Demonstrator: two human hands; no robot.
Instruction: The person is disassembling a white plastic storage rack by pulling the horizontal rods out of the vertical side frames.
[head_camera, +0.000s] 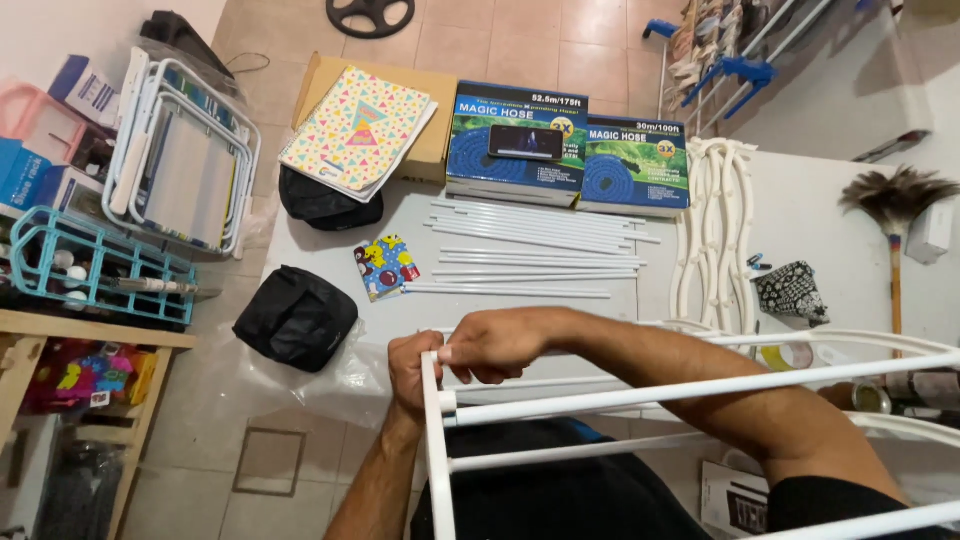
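A white tube rack frame (640, 392) lies across my lap, with a side post (436, 450) and several horizontal rods. My left hand (412, 372) grips the top corner of the post. Over that same corner, my right hand (500, 345) is closed, touching the left hand. On the white table (400, 315) beyond them lies a bundle of loose white tubes (530, 250), apart from both hands.
Two blue hose boxes (570, 150) with a phone on top, a patterned notebook (355, 130) on a cardboard box, white plastic side pieces (715, 230), a feather duster (895, 210), a black bag (297, 317), a small colourful packet (385, 266), a teal rack (90, 265) at left.
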